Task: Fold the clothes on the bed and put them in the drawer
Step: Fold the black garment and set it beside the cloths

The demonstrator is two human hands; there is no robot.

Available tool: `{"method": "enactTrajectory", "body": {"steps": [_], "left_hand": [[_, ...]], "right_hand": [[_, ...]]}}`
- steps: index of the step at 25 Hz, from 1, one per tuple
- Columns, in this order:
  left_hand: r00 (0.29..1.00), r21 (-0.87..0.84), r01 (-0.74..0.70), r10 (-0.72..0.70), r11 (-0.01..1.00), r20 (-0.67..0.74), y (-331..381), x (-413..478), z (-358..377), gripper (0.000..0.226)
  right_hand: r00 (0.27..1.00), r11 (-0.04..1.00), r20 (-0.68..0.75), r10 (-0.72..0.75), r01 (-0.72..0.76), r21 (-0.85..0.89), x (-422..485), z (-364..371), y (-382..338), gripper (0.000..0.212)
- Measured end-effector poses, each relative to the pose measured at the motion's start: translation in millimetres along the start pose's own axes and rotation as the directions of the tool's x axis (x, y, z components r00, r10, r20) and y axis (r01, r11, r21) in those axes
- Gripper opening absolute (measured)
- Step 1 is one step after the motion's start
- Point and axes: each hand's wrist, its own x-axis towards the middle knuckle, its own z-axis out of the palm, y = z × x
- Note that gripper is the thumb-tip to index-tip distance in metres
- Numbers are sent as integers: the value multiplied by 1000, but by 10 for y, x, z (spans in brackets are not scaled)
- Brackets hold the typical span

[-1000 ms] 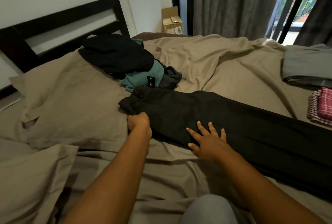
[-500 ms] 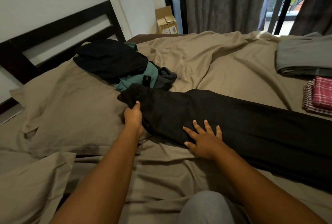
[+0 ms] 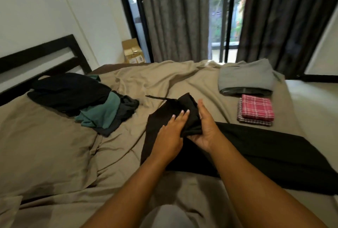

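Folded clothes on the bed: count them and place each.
3. Grey garment far right near the curtains; red checked cloth just in front of it, lying on a darker checked cloth. Others may be hidden beneath.

Bed (image 3: 164,79): pillow (image 3: 45,145) at 9 o'clock; clothes heap (image 3: 73,92) at 10; black trousers (image 3: 265,154), centre to 4; folded grey garment (image 3: 245,79) at 1; checked cloths (image 3: 256,108) at 2
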Motion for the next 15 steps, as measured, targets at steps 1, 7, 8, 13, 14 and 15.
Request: {"method": "enactTrajectory", "body": {"steps": [1,7,8,13,14,15], "left_hand": [[997,87,-42,37,995,61,133,8,115,84],[920,340,-306,185,889,344,884,-83,801,95],[909,344,-336,207,877,361,976,-88,888,97],[886,363,-408,268,838,378,1383,-15,1275,99],[883,372,-417,272,829,383,1463,10,1345,98],[878,377,-426,275,822,391,1536,30,1404,95]], "right_hand": [[999,999,-38,4,-5,-39,-88,-201,-83,67],[956,955,-283,-81,-7,-296,-662,-1280,-418,24],[944,952,-309,-116,16,-307,-731,-1414,-477,22],[898,939,-390,-206,69,-337,-1125,-2096,-869,27],[886,938,-401,-233,96,-332,-1201,-2243,-968,28],[876,937,-409,-256,122,-326,-1278,-2376,-1067,28]]}}
